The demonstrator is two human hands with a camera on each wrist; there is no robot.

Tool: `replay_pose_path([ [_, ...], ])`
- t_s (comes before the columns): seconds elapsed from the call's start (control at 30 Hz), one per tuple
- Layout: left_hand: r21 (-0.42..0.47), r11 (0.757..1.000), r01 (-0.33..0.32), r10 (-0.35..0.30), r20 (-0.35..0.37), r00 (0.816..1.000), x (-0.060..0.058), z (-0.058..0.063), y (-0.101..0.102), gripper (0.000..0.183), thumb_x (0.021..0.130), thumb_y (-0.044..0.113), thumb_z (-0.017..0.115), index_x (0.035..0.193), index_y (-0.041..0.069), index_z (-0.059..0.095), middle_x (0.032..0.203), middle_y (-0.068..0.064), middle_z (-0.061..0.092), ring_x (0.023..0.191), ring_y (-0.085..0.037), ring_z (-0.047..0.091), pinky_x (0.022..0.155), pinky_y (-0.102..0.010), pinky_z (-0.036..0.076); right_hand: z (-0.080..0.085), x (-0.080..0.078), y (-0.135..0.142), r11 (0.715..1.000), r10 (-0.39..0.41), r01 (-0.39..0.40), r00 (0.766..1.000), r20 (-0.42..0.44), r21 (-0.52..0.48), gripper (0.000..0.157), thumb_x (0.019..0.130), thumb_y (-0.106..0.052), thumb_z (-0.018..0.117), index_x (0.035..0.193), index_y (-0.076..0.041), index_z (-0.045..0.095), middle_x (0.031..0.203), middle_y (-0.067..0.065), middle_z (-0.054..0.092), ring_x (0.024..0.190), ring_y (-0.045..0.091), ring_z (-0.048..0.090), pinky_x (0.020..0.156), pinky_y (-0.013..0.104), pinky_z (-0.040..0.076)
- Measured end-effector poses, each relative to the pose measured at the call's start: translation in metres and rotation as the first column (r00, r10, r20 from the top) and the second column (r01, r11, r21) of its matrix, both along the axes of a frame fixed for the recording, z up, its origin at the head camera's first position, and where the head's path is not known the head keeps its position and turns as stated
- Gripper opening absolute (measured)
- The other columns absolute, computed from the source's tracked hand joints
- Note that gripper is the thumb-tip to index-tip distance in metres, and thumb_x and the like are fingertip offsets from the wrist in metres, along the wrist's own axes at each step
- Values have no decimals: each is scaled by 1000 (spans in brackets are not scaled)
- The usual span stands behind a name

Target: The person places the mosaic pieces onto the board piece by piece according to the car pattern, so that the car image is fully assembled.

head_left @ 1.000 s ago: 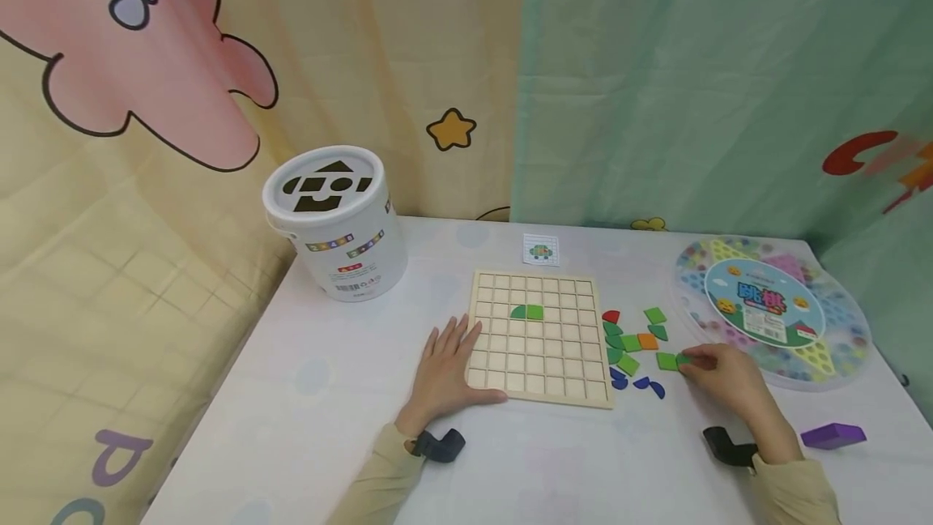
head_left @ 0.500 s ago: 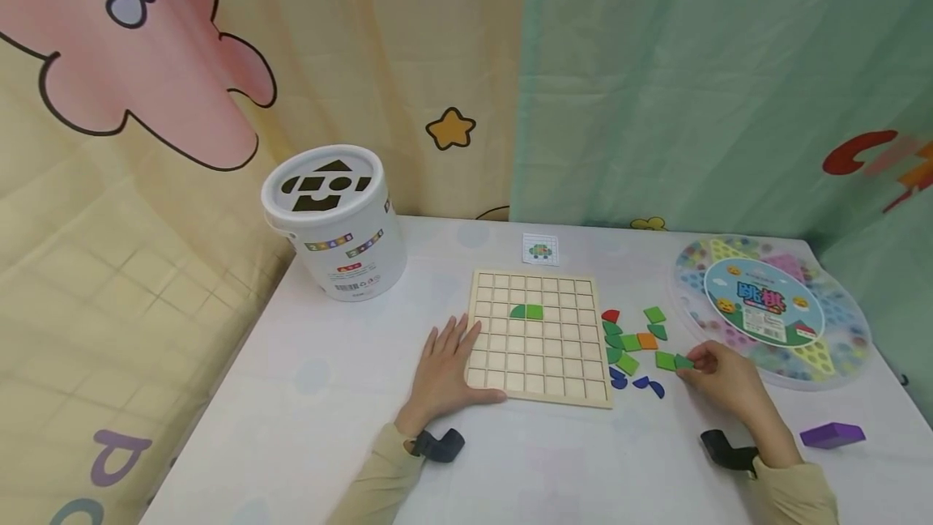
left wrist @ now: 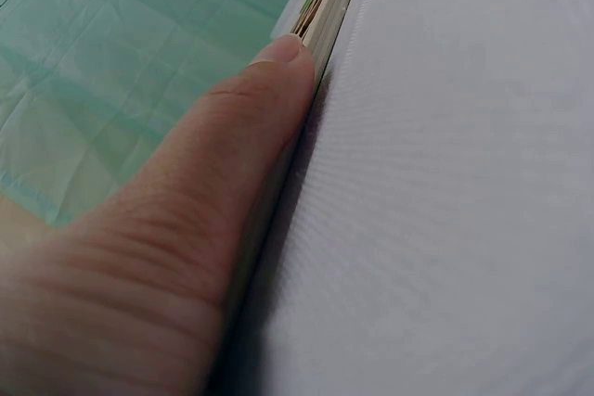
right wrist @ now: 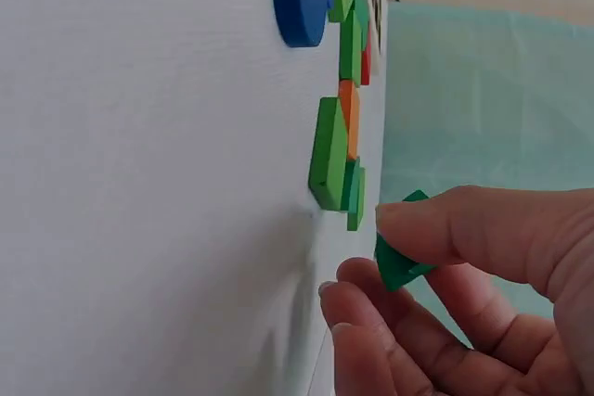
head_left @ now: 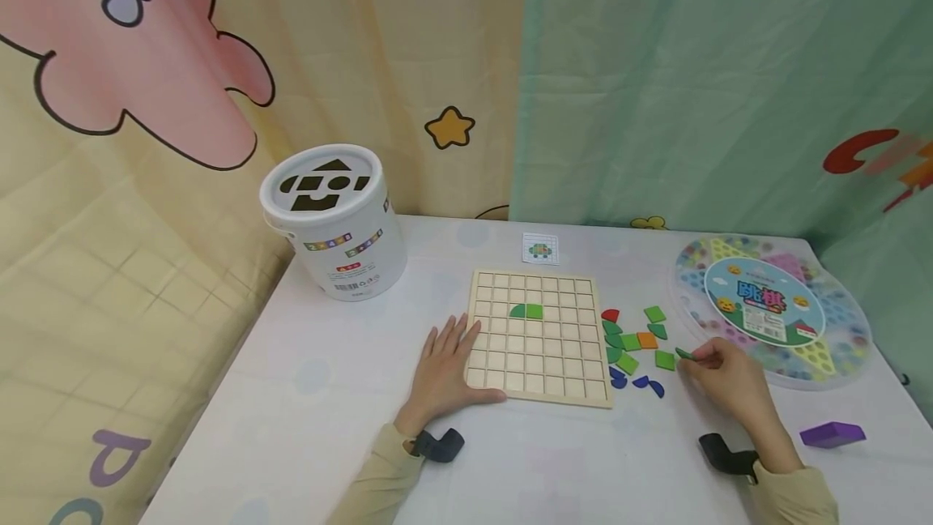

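My left hand (head_left: 445, 371) lies with straight fingers at the left edge and lower-left corner of a wooden grid board (head_left: 539, 359). In the left wrist view its thumb (left wrist: 251, 118) rests along the board's side. Two pieces sit in the grid: a dark green quarter-circle (head_left: 518, 312) and a light green square (head_left: 534, 312). To the right of the board, my right hand (head_left: 729, 379) pinches a dark green quarter-circle piece (right wrist: 399, 261) between thumb and fingers, raised off the table. Just left of that hand lies a light green square tile (head_left: 665, 360).
Several loose green, blue, red and orange pieces (head_left: 630, 343) lie right of the board. A pattern card (head_left: 540, 249) is behind it. A white bucket (head_left: 357, 266) stands at back left, a round game box (head_left: 765, 302) at right. A purple block (head_left: 832, 435) lies near the right edge.
The dark green quarter-circle beside the green square has been lifted and tilted in my right hand's fingers. My left hand stays in place on the board's edge.
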State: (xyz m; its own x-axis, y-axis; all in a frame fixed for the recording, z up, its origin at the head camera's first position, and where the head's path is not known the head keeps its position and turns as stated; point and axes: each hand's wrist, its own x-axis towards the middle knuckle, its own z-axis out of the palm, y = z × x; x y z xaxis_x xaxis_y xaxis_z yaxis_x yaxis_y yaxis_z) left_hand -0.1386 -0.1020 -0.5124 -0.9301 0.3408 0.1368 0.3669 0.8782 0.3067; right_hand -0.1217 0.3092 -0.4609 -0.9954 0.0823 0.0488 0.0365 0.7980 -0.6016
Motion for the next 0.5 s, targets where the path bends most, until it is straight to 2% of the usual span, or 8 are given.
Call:
replay_pose_path([
  [0.13, -8, 1000, -6, 6, -4, 1000, 0, 0, -1, 116, 64, 80, 61, 151, 12, 26, 156, -10, 17, 143, -27, 9, 114, -45, 5, 5, -8, -13, 999, 47, -47, 994, -97, -1, 16, 79, -7, 75, 80, -2, 59, 73, 6, 63, 59, 16, 53, 47, 25, 42],
  [0.33, 3, 1000, -2, 2, -21, 1000, 0, -2, -2, 116, 64, 81, 60, 150, 11, 27, 156, -11, 19, 143, -28, 10, 113, -47, 6, 7, -31, -48, 981, 188, -192, 973, -138, -20, 14, 80, -9, 76, 81, -5, 63, 72, 1, 63, 61, 16, 53, 48, 25, 43],
  [0.5, 3, 1000, 10, -10, -23, 1000, -1, -4, -1, 117, 64, 82, 59, 151, 11, 27, 156, -11, 18, 143, -28, 9, 114, -47, 6, 6, -48, -74, 965, 250, -261, 939, -237, -17, 9, 84, -13, 74, 87, -7, 68, 74, 0, 65, 64, 17, 58, 50, 27, 45],
])
